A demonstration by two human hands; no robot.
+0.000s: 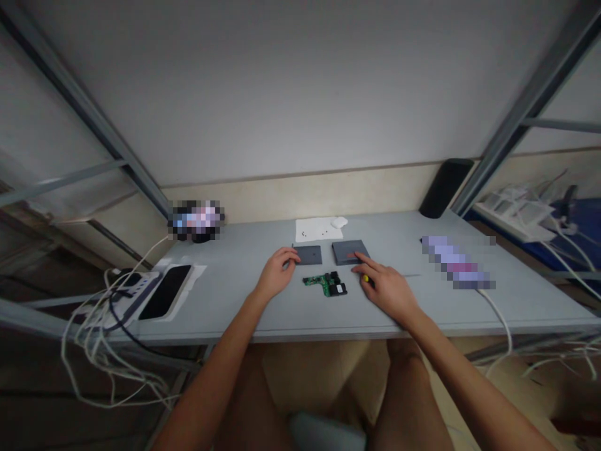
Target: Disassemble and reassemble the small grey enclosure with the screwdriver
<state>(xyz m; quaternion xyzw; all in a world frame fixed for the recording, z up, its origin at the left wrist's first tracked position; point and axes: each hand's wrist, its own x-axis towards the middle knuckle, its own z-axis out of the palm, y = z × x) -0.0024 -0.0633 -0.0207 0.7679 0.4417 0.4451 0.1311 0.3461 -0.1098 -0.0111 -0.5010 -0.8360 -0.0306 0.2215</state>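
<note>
Green circuit board (325,283), label (340,288) illegible, left hand (277,272) half-curled, hold unclear, at grey panel (310,256) edge, right hand (389,289) gripping yellow-ended tool (365,278)

The grey plate (308,255) by your L fingers (287,252) looked smooth, matt, metal vs. plastic unclear; ditto the grey case (346,250) by your R fingers (365,259). Beyond both was matt white paper (315,227); under 'em, your tabletop (253,241) looked smooth.

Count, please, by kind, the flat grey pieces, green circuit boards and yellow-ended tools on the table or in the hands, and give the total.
Flat grey pieces: 2
Green circuit board: 1
Yellow-ended tool, in the right hand: 1
Total: 4
</note>
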